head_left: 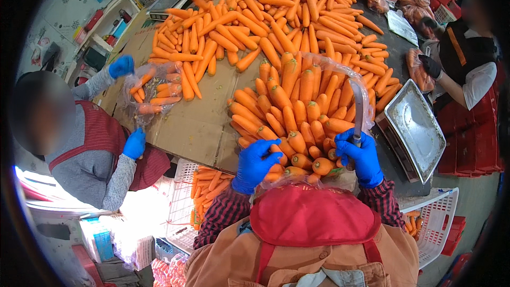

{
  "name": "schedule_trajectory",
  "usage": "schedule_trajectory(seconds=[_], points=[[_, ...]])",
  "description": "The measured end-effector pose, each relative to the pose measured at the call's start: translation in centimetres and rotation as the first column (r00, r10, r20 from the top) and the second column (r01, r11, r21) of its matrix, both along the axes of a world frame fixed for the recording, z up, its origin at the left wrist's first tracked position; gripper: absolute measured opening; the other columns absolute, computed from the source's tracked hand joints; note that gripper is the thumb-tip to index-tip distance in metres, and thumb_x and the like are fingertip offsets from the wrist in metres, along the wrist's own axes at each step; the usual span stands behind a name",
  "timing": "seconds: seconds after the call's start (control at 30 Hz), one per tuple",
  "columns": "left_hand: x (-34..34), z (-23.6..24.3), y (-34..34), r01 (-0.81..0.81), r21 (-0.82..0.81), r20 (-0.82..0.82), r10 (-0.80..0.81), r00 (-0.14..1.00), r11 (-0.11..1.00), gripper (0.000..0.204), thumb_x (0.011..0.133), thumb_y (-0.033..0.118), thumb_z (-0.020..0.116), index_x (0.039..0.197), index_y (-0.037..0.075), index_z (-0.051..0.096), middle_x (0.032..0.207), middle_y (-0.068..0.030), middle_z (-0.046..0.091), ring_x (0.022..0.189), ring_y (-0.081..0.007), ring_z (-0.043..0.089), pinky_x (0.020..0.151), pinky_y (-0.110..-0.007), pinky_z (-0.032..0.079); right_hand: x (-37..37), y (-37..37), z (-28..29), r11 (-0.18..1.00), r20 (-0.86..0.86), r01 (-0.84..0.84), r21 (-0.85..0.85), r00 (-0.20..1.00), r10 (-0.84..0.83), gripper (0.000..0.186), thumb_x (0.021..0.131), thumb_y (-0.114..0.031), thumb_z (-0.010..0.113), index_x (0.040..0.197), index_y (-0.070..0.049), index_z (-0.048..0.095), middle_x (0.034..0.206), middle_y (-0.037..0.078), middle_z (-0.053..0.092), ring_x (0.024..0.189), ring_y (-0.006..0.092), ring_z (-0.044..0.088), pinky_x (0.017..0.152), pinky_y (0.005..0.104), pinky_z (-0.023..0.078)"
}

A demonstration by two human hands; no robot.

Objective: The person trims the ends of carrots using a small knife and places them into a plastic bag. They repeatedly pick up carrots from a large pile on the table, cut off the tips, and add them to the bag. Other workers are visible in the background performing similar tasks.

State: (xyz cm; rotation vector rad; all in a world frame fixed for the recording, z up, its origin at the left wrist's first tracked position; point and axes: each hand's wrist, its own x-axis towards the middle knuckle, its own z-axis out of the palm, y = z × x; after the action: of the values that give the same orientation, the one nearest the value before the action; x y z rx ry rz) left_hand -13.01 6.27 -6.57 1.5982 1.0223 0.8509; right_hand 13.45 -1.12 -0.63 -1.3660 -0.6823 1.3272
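Gripping a blade (359,109) in my right hand (361,159), I have my fingers closed around its lower end, and the metal rises upright from my fist beside the carrots (300,111). These stand bunched in a clear bag (344,68) right in front of me, between my two hands, many with their blunt ends toward me. My left hand (256,163) is at the near left edge of the bunch, fingers parted and bent over it; I can't tell whether they touch a carrot. Beyond lies a loose heap (265,16) spread over cardboard (186,119). A metal tray (417,122) sits near my right hand. On my left, a co-worker (106,143) in blue gloves has a smaller bag (154,90) of carrots; on my right, another person (465,56) holds a filled bag (418,72) in a dark glove.
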Motion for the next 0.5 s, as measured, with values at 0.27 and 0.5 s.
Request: schedule_trajectory(seconds=[0.27,0.5], points=[[1.9,5.5,-0.2,0.084,0.518,-0.198,0.023,0.980,0.851,0.037,0.070,0.013,0.079,0.104,0.007,0.068,0.076,-0.0061,0.060,0.065,-0.0181,0.058,0.058,-0.029,0.047,-0.3,-0.2,-0.2,1.000,0.017,0.004,0.009,1.000,-0.004,0.017,0.081,-0.006,0.067,0.096,0.000,0.062,0.084,0.007,0.064,0.070,0.0135,0.064,0.052,0.0238,0.050],[2.9,7.6,0.0,0.108,0.685,-0.229,0.073,0.971,0.720,0.039,0.066,0.023,0.083,0.100,0.009,0.068,0.073,-0.0043,0.059,0.064,-0.0215,0.056,0.056,-0.033,0.045,-0.2,-0.4,0.3,1.000,0.017,-0.024,0.004,1.000,0.024,0.018,0.081,-0.006,0.066,0.097,0.000,0.062,0.084,0.007,0.064,0.072,0.0135,0.064,0.054,0.0235,0.050]])
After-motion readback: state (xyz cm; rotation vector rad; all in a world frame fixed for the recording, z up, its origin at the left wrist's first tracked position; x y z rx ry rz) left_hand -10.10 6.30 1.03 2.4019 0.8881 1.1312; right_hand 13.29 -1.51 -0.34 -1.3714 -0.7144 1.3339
